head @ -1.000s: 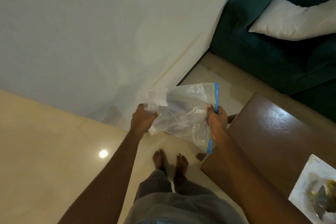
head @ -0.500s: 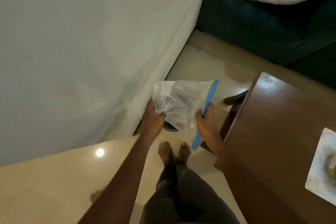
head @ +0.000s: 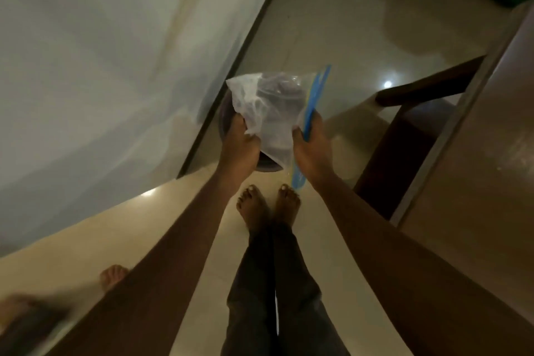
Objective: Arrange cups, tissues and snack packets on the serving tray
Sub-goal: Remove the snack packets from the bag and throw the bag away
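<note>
I hold a clear plastic zip bag (head: 271,113) with a blue seal strip out in front of me, above the floor. My left hand (head: 239,147) grips the bag's crumpled left side. My right hand (head: 310,150) pinches the blue strip on the right. A dark round container (head: 265,163) shows on the floor beneath the bag, mostly hidden by it and my hands. No tray, cups or tissues are in view.
A white wall (head: 101,52) runs along the left. A brown wooden table (head: 476,153) fills the right side, its leg and rail below. My bare feet (head: 267,205) stand on the tiled floor. Another person's foot (head: 112,276) is at lower left.
The view has tilted down and swung toward the wall's base. The sofa, pillow and white paper on the table have left the view. Both hands still hold the bag, now lower.
</note>
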